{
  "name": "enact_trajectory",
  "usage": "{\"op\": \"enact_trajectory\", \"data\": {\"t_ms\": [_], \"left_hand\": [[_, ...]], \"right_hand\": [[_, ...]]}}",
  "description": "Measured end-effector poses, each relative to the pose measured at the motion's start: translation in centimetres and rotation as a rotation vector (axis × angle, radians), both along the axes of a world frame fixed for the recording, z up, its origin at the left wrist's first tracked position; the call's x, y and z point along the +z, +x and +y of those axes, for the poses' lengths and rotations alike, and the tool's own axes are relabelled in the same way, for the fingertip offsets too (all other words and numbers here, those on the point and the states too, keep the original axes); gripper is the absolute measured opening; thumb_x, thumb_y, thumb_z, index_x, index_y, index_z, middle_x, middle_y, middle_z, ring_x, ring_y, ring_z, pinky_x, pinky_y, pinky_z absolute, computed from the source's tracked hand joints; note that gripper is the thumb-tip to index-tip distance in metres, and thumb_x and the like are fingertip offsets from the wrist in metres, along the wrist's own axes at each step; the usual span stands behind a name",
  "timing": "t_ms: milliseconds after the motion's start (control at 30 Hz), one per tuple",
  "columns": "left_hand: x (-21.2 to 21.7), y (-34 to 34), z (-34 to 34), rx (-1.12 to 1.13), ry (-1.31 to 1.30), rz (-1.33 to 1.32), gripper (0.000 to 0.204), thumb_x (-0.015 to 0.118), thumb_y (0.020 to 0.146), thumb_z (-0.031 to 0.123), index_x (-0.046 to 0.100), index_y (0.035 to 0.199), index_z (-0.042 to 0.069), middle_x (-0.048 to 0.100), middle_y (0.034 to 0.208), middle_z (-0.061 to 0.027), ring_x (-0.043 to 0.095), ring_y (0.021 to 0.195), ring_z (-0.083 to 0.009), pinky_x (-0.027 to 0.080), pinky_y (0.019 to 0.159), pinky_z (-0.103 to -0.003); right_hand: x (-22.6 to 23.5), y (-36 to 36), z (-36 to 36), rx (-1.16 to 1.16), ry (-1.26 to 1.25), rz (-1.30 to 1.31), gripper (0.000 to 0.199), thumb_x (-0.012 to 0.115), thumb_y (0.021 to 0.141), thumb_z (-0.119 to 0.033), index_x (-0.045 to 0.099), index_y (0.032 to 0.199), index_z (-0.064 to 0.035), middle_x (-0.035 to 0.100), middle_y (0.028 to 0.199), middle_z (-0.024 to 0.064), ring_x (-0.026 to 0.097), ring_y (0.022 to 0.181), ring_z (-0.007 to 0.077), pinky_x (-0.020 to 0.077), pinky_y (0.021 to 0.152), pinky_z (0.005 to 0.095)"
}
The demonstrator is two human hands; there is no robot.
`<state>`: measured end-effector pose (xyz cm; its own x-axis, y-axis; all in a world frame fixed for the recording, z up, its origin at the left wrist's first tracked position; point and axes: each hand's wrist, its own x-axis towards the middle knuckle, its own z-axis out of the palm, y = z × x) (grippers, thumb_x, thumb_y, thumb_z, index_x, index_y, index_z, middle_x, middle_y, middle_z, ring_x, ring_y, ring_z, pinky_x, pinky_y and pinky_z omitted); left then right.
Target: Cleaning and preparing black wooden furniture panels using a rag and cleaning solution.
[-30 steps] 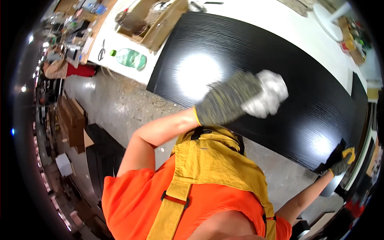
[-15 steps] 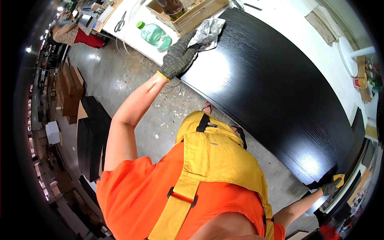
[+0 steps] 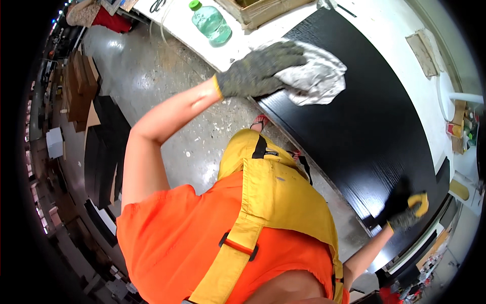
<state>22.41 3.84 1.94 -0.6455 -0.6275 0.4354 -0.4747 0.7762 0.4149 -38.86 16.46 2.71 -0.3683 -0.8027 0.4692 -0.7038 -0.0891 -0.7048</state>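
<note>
A long black wood-grain panel (image 3: pixel 354 126) lies across the white worktable, its surface glossy. In a dark knitted glove with a yellow cuff, my left hand (image 3: pixel 258 68) is closed on a crumpled grey-white rag (image 3: pixel 316 76) over the panel's far left end. My right hand (image 3: pixel 409 214), in a grey glove with a yellow part, is over the panel's near right end, casting a dark shadow on it. How its fingers are set is too small and blurred to make out, and no held thing shows.
Beyond my left hand stand a green-capped bottle (image 3: pixel 211 24) and a wooden box (image 3: pixel 263 14). A worn block (image 3: pixel 424 50) lies on the far side of the table. Stacked dark boards (image 3: pixel 105 149) rest on the floor at left. Another person (image 3: pixel 104 17) is far left.
My left hand has moved right with the rag, further over the panel. My right hand has left the panel's end corner and shifted inward over the surface. The view has shifted slightly.
</note>
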Motion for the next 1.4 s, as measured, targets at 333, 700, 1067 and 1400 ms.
{"op": "enact_trajectory", "data": {"t_ms": [333, 700, 1067, 1400], "left_hand": [[-4.6, -3.5, -9.0, 0.060, -0.081, 0.300, 0.050, 0.061, 0.088, 0.025, 0.052, 0.134, 0.009, 0.051, 0.137, -0.0153, 0.045, 0.131, -0.0303, 0.035, 0.110, -0.040], [-3.3, 4.7, 9.6, -0.147, 0.084, 0.096, 0.067, 0.075, 0.074, 0.017, 0.052, 0.137, 0.018, 0.046, 0.144, -0.0093, 0.043, 0.133, -0.0275, 0.031, 0.115, -0.042], [-2.6, 5.5, 6.5, 0.232, 0.357, 0.462, 0.047, 0.068, 0.084, 0.024, 0.058, 0.127, 0.008, 0.058, 0.129, -0.0082, 0.055, 0.119, -0.0222, 0.042, 0.103, -0.035], [-2.8, 5.1, 5.5, -0.007, 0.202, 0.242, 0.042, 0.062, 0.086, 0.029, 0.062, 0.123, 0.008, 0.061, 0.125, -0.0102, 0.055, 0.117, -0.0293, 0.041, 0.103, -0.040]], "right_hand": [[0.0, 26.8, -9.7, 0.650, 0.221, -0.516, 0.066, 0.069, 0.087, -0.030, 0.043, 0.137, 0.0045, 0.053, 0.134, 0.0157, 0.052, 0.121, 0.0240, 0.0403, 0.104, 0.0362], [-0.2, 26.8, -10.6, 0.598, 0.170, -0.558, 0.065, 0.067, 0.088, -0.030, 0.041, 0.136, 0.0045, 0.056, 0.126, 0.0168, 0.058, 0.114, 0.0263, 0.0443, 0.103, 0.0383], [0.1, 27.3, -10.0, 0.565, 0.182, -0.504, 0.059, 0.063, 0.089, -0.027, 0.043, 0.136, 0.0026, 0.058, 0.126, 0.0152, 0.057, 0.116, 0.0262, 0.0415, 0.105, 0.0390], [0.3, 27.5, -10.0, 0.543, 0.153, -0.503, 0.061, 0.066, 0.087, -0.027, 0.045, 0.135, 0.0035, 0.056, 0.127, 0.0139, 0.055, 0.115, 0.0224, 0.0413, 0.103, 0.0345]]}}
